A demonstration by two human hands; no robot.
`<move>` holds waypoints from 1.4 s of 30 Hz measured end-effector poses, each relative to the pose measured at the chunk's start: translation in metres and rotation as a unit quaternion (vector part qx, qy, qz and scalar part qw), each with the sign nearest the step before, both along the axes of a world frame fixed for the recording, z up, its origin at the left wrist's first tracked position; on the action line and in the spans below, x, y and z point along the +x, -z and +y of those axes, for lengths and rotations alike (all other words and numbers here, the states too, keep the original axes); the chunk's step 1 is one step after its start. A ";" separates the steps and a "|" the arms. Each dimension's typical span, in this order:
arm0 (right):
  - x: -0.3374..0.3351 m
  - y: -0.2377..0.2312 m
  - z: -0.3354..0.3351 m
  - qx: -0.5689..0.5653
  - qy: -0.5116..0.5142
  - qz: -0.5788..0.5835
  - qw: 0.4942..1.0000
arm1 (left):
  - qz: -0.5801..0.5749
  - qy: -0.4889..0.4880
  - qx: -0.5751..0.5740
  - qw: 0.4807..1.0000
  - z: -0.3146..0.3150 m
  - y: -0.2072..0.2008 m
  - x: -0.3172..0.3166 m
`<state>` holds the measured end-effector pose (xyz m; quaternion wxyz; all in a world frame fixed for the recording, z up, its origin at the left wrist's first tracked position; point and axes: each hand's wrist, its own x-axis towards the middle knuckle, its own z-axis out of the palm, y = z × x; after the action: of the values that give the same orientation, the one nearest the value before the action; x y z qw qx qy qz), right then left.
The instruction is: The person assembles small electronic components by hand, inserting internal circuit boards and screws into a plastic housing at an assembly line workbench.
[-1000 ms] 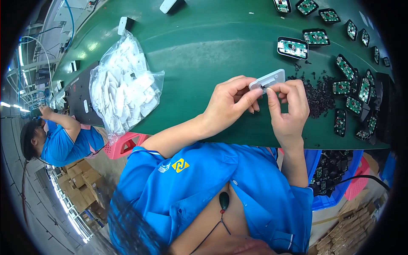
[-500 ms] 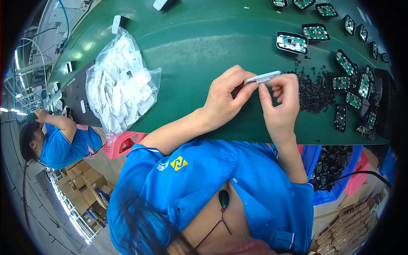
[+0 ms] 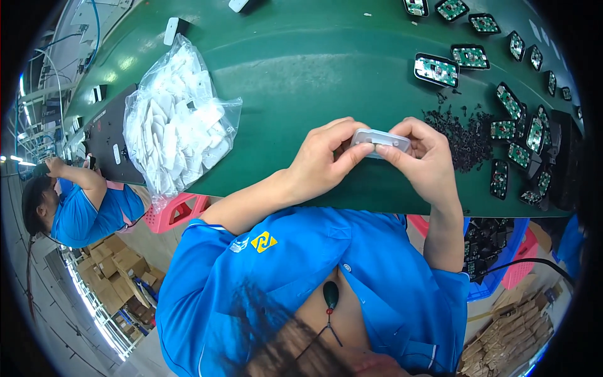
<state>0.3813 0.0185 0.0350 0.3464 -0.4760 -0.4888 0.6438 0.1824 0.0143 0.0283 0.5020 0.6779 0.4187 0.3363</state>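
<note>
White plastic cover (image 3: 380, 136) is held just above the counter (image 3: 301, 81), tilted, between both hands. Left end is pinched by the left hand (image 3: 331, 152), right end by the right hand (image 3: 422, 154); in each grip, thumb is set in front, fingers behind, thumb tips nearly meeting. Whatever lies under the thumbs is hidden.

Judgement: both ends should be backed evenly by the fingers, thumb pressure applied square and gradual, so the thin plate isn't bowed. Seating under the thumbs should be checked by eye.

Small black parts (image 3: 463, 139) are heaped right of the right hand; strays shouldn't be dragged. Well left, a clear bag (image 3: 179, 129) is filled with white pieces. Farther off, black housings (image 3: 438, 70) with green boards are spread out; forearms should be steered clear.
</note>
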 end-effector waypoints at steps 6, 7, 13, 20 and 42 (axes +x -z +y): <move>-0.024 -0.011 0.041 -0.006 -0.080 -0.046 0.996 | -0.104 -0.109 -0.117 0.982 0.018 0.002 -0.034; -0.027 -0.012 0.054 0.049 -0.120 -0.090 0.987 | -0.083 -0.138 -0.119 0.980 0.026 0.002 -0.039; -0.012 -0.030 0.199 0.338 0.052 -0.633 0.695 | 0.223 -0.140 0.166 0.950 0.073 0.029 -0.072; 0.027 -0.002 0.267 0.263 -0.084 -0.613 0.740 | 0.305 -0.144 0.234 0.912 0.075 0.022 -0.055; -0.058 0.000 0.074 0.446 0.026 -0.297 0.844 | 0.299 -0.218 0.303 0.878 0.043 0.034 -0.060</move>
<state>0.3229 0.0921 0.0352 0.3757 -0.4514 -0.7902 0.1752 0.1221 0.0577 -0.0054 0.0367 0.7568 0.5636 0.3291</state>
